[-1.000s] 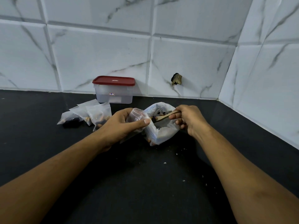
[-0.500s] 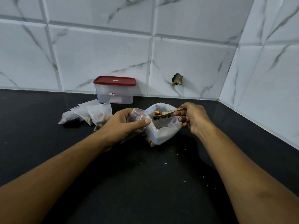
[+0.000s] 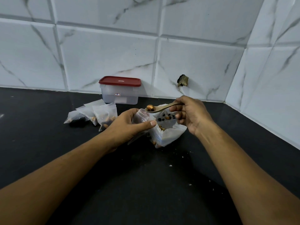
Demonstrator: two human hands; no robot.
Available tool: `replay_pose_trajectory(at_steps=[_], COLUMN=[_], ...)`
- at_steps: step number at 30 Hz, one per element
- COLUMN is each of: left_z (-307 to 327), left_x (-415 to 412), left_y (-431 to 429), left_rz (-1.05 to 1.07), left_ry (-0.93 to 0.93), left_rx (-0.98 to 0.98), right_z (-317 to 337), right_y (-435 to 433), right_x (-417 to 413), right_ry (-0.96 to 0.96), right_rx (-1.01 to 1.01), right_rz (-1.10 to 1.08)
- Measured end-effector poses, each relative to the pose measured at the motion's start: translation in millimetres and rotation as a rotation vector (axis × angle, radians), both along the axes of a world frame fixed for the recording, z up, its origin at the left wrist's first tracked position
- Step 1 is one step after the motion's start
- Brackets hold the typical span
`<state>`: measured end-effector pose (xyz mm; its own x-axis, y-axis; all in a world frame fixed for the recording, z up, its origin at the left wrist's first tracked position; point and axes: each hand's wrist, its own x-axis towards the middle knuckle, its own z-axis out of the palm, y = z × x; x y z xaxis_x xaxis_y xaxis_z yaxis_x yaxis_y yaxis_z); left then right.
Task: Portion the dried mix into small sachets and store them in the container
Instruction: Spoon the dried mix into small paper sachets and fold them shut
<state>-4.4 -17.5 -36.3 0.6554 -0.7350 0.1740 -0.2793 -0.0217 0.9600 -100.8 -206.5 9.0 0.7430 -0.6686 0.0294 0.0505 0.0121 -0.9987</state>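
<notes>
Wooden spoon [image 3: 164,107] of nuts [image 3: 150,108] pinched in the right hand [image 3: 193,116] grip, its bowl just above the sachet [image 3: 140,117] clamped in the left hand [image 3: 128,126] grip, mix bag [image 3: 169,135] below

Container [image 3: 119,93] at rear against the wall [image 3: 105,54]; filled sachets [image 3: 97,114] before it, leftward. Bag of mix [image 3: 167,133] to their right; left hand [image 3: 128,125] with sachet [image 3: 140,116] beside it; right hand [image 3: 193,116] with spoon [image 3: 162,108] above both.

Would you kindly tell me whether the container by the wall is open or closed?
Closed: the red lid sits flat across the top of the container, covering its whole rim.
</notes>
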Motion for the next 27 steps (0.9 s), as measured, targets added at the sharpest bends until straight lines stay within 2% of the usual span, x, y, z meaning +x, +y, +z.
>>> replay_pose_trajectory(at_steps=[4,11,23,27], left_z=[-1,-1,-2,0], left_x=[1,1,4,4], left_y=[-1,-1,-4,-3], left_rz=[0.002,0.0,0.059,0.066], left_ry=[0.013,0.009,0.004,0.029], left_rx=[-0.018,-0.021,-0.051,-0.051], right_z=[-1,-5,1,1], right_y=[7,14,7,6], right_x=[2,0,-3,-1], right_ry=[-0.005,-0.081,-0.172,-0.229], right_rx=[-0.132,-0.361,-0.359,-0.288], right_rz=[0.051,0.34,0.442,0.368])
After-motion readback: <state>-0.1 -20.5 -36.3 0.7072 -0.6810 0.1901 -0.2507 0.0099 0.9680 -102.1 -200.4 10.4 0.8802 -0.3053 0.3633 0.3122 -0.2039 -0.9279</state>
